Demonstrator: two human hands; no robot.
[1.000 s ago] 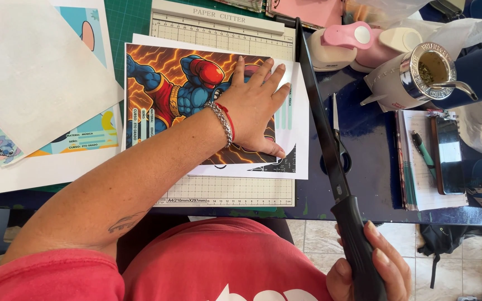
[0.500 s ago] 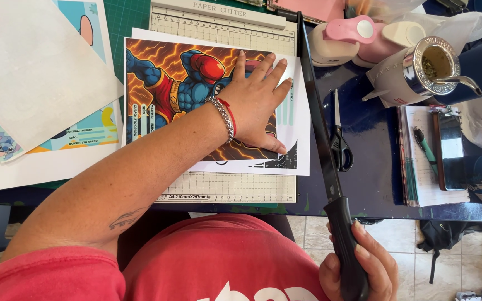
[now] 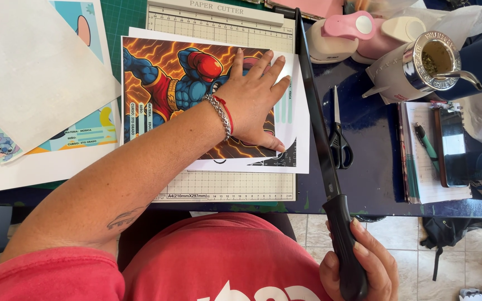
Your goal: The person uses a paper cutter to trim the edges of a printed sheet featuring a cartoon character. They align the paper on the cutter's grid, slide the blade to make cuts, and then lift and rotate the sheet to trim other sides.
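The right hand point(image 3: 358, 262) has its fingers point(image 3: 372, 253) wrapped tight round the black handle point(image 3: 346, 251) of the cutter arm point(image 3: 314, 111); the arm lies lower than a second ago, its blade now close along the right edge of the paper. The left hand point(image 3: 255, 100) stays where it was, fingers point(image 3: 263, 64) spread flat and gripping nothing, pressing the printed sheet point(image 3: 168, 78) of a boxing figure down on the paper cutter point(image 3: 224, 187). The sheet lies under that palm, its white right margin reaching to just beside the blade. Right of the arm, black scissors point(image 3: 338, 136) lie on the dark bench point(image 3: 372, 178), with a metal-rimmed cup point(image 3: 419, 69) and a notebook with a pen point(image 3: 425, 145) beyond. The handle's end and part of the right hand are cut off by the lower edge; the blade's contact with the paper cannot be made out.
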